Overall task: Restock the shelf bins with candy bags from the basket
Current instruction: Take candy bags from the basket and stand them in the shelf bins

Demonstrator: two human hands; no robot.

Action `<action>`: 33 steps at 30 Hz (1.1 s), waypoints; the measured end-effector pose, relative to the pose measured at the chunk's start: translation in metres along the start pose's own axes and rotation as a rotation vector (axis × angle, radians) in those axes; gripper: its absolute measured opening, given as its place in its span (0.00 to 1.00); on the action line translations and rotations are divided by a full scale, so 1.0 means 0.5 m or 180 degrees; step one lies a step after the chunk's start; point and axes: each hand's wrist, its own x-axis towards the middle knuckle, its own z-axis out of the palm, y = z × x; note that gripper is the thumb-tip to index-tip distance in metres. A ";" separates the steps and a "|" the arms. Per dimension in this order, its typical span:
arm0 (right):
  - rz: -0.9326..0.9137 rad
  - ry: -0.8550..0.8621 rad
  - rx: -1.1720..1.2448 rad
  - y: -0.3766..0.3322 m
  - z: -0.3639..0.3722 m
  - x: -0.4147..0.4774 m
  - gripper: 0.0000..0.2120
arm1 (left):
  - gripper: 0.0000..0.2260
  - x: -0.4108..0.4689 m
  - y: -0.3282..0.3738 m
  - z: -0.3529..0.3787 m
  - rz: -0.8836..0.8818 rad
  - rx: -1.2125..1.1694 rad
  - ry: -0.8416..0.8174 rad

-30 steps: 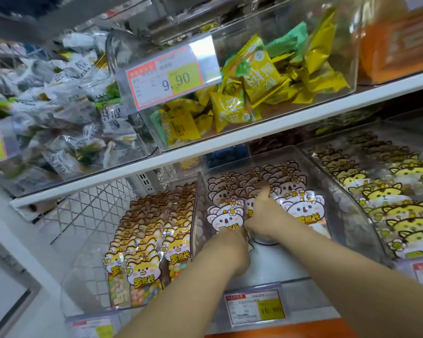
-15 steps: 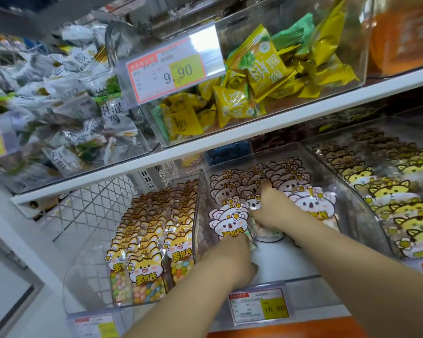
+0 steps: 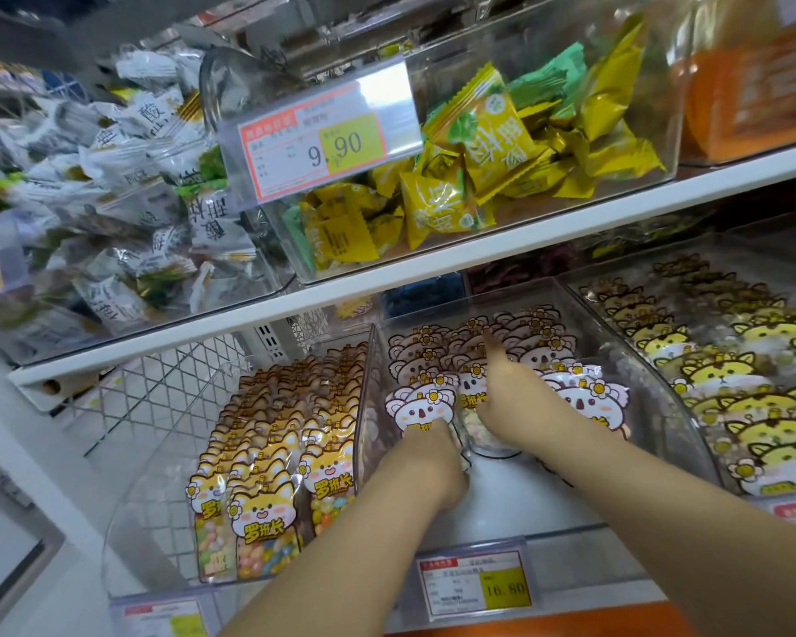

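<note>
Koala-shaped candy bags (image 3: 584, 397) stand in rows in a clear middle bin (image 3: 525, 498) on the lower shelf. My left hand (image 3: 433, 462) is curled at the base of the front-left koala bag (image 3: 417, 406). My right hand (image 3: 502, 397) is just beside it, thumb pointing up, fingers wrapped around the middle-row koala bag (image 3: 469, 383). Both forearms reach in over the bin's front edge. The basket is out of view.
A bin of fox-shaped bags (image 3: 258, 512) stands on the left and a bin of yellow cat bags (image 3: 763, 452) on the right. A 16.80 price tag (image 3: 474, 583) hangs in front. The upper shelf (image 3: 479, 264) overhangs, carrying yellow packets (image 3: 479, 177) and white packets (image 3: 134, 177).
Both hands stay in the koala bin. My right thumb has risen upright and the front koala bags stand a little straighter. The view has shifted slightly.
</note>
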 end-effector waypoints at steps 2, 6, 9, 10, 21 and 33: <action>0.0099 -0.0058 -0.0115 0.004 -0.001 -0.002 0.40 | 0.22 0.017 0.002 0.005 -0.0060 -0.0015 0.0076; 0.0156 -0.0050 -0.0187 0.012 0.000 0.001 0.38 | 0.24 0.046 0.007 0.010 -0.0188 -0.0122 0.0192; 0.0144 -0.0041 -0.0141 0.015 0.002 0.001 0.38 | 0.25 0.056 0.007 0.006 -0.0260 -0.0295 0.0210; 0.0140 -0.0040 -0.0120 0.017 0.003 0.000 0.38 | 0.26 0.057 0.007 0.005 -0.0265 -0.0298 0.0210; 0.0056 -0.0135 0.0273 0.036 -0.008 0.010 0.27 | 0.19 0.005 0.000 0.000 0.0386 0.0451 0.0162; -0.0562 -0.0200 -0.0289 0.027 -0.104 -0.028 0.32 | 0.24 0.010 -0.004 -0.005 0.0398 0.0206 0.0016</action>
